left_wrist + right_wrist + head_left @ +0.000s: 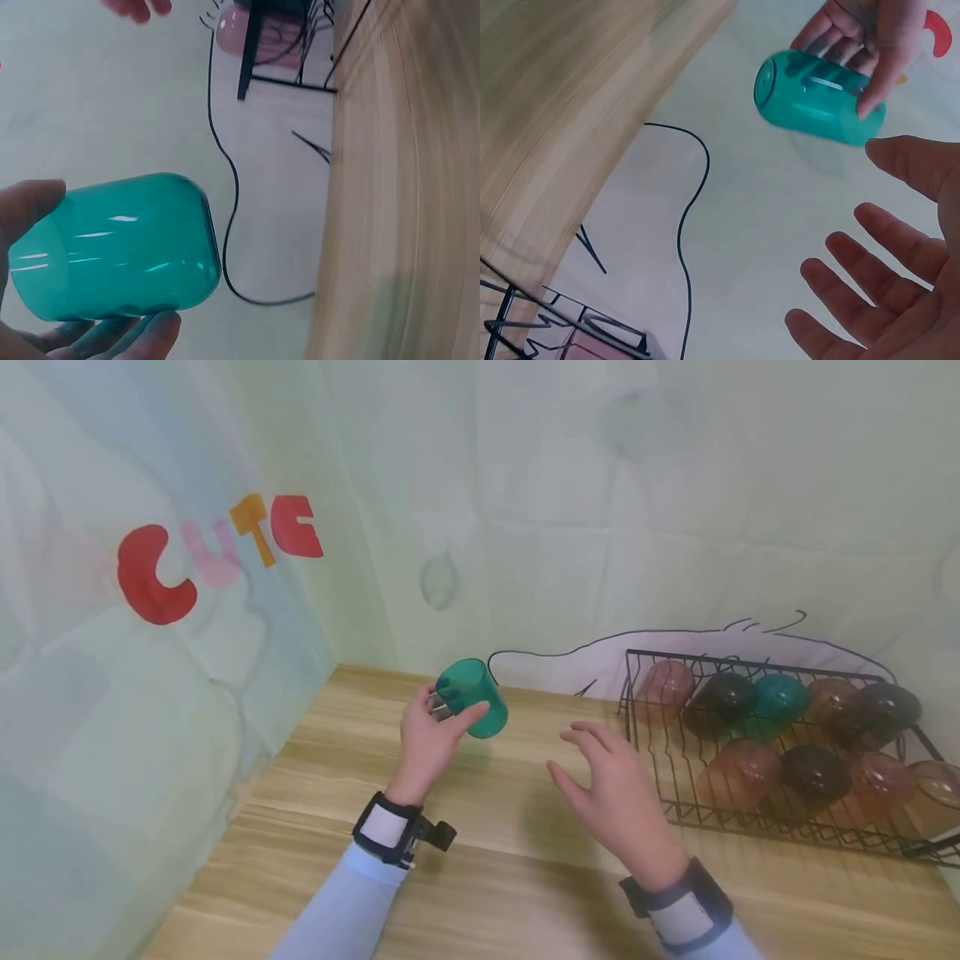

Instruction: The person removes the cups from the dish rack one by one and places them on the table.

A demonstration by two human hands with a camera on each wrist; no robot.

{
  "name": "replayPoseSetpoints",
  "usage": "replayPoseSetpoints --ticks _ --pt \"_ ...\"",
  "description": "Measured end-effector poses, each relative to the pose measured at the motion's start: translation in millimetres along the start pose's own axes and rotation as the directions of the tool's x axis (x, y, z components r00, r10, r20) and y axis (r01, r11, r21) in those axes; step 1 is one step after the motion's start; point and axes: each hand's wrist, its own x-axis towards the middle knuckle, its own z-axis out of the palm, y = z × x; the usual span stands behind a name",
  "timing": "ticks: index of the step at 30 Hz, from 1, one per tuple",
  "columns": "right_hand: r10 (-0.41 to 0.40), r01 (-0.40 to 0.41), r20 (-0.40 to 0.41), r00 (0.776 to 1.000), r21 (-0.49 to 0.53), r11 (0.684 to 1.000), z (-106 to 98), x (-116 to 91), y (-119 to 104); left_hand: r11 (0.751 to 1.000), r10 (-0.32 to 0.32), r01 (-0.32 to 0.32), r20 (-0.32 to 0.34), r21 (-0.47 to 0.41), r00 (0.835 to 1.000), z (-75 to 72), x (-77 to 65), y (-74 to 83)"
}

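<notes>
My left grip (431, 731) is clamped around the cup (474, 683), above the tabletop (510, 785). The cup's axis leans, base down and slightly toward my right grip (618, 797), which is near, not touching, fingers apart.

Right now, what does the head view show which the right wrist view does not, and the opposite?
Only the head view shows the open mouth of the held green cup, the wall's pink letter U, both wristbands, and another green cup in the black rack. Only the right wrist view shows the outside of that cup's base and the palm side of the right hand. Both show the left hand gripping that cup, the wooden table and the rack.
</notes>
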Motion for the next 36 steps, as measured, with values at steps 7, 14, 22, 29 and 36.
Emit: replayPoseSetpoints --ticks 7,14,22,29,36 --pt "0.039 -0.038 0.029 0.999 -0.036 0.999 -4.3 -7.4 14.1 0.999 0.017 -0.011 -0.155 0.041 0.988 -24.5 18.1 -27.2" --pt "0.058 -0.056 0.074 0.996 -0.034 0.998 -5.7 -10.3 16.2 0.996 0.048 -0.028 -0.247 0.085 0.968 -42.4 34.1 -42.8" --pt "0.092 -0.09 0.102 0.991 -0.024 0.996 -1.6 -12.1 16.9 0.995 0.003 0.027 -0.306 0.094 0.952 -58.1 53.1 -60.3" --pt "0.1 -0.098 0.108 0.989 -0.025 0.995 1.1 -11.7 17.9 0.988 -0.05 0.097 -0.343 0.122 0.938 -73.1 68.6 -81.7" --pt "0.103 -0.101 0.103 0.989 -0.023 0.995 1.5 -9.8 19.5 0.976 -0.093 0.154 -0.344 0.154 0.934 -78.0 71.5 -89.1"
